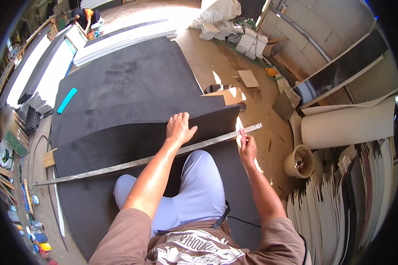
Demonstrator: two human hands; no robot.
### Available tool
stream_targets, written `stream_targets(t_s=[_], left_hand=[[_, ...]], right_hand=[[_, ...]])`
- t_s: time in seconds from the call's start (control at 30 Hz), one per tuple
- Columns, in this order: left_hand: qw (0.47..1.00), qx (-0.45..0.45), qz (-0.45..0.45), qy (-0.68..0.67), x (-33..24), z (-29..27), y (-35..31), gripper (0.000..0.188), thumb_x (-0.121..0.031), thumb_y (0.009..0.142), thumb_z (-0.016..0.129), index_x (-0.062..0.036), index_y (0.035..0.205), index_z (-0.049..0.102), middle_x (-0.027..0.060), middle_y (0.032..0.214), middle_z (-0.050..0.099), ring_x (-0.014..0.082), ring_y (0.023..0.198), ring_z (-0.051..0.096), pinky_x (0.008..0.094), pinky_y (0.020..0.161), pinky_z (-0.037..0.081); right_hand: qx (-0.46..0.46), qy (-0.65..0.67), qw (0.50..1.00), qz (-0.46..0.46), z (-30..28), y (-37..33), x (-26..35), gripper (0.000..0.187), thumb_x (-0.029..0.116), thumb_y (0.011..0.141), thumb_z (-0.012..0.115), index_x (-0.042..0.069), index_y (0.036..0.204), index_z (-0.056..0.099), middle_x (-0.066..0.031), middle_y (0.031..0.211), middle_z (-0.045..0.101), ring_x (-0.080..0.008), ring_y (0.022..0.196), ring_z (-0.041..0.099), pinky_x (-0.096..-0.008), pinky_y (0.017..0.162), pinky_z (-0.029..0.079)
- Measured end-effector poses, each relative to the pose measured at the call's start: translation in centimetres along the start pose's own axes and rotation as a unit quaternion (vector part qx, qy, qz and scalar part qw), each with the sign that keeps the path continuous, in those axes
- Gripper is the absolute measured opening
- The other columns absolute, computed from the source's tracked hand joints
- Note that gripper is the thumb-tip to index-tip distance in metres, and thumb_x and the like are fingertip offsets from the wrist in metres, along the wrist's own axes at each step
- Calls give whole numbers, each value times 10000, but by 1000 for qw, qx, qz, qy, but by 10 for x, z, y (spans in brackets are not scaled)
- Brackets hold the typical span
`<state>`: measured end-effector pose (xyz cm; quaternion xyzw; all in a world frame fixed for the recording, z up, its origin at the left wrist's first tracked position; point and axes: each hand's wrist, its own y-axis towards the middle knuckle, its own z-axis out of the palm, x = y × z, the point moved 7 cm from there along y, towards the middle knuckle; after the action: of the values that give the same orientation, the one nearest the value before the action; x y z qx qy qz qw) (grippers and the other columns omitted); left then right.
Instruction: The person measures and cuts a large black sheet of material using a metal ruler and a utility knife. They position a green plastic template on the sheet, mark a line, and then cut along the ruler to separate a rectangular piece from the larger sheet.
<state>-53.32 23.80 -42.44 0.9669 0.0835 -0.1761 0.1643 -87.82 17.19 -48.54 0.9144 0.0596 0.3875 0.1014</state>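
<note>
I kneel on a large black sheet (93, 207) spread beneath me. A flap of black sheet (141, 132) bends up in front of me, and my left hand (179, 129) grips its raised edge, thumb to the right. A long metal straightedge (119, 166) lies slantwise across the black material, in front of my knees, passing below my left wrist. Close to its right end, my right hand (248, 149) is closed around a slim pinkish thing whose kind I cannot make out. That hand is at the right border of the sheet.
A turquoise strip (66, 100) lies at the left. White sheet stacks (124, 42) stand beyond, where another person (87, 18) bends down. To the right are a bucket (298, 161), a big pale roll (349, 123) and upright sheets (318, 216). A wooden block (227, 96) sits by the sheet.
</note>
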Motion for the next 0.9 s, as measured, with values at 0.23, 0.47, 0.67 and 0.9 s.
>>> stream_targets(t_s=[0.23,0.47,0.67,0.9], left_hand=[[981,129,-135,45,97,17,-20,904,-564,930,714,-99,1625,372,144,1687,362,349,1558,326,509,1251,308],[876,320,-359,37,227,60,-167,917,-708,971,574,-148,1660,343,139,1755,215,369,1608,219,572,1277,236],[876,260,-404,-45,288,29,-210,768,-646,998,575,-133,1566,514,152,1705,341,330,1561,339,511,1262,299],[929,112,-353,21,347,2,-191,765,-606,1000,594,-164,1604,439,182,1698,325,376,1576,279,515,1265,286]], right_hand=[[73,-60,995,20,73,-85,-37,317,270,1012,699,51,1232,636,-160,1111,700,-355,1020,657,-484,899,514],[193,-55,946,-254,134,-49,109,320,185,890,786,82,1176,685,-92,1047,706,-329,995,644,-462,873,522],[384,-111,852,-339,259,-71,188,260,264,886,788,103,1065,691,-67,1031,736,-325,1025,679,-461,901,528],[388,-75,824,-407,360,-97,252,242,294,891,777,107,1042,745,-90,996,732,-313,1020,683,-455,895,542]])
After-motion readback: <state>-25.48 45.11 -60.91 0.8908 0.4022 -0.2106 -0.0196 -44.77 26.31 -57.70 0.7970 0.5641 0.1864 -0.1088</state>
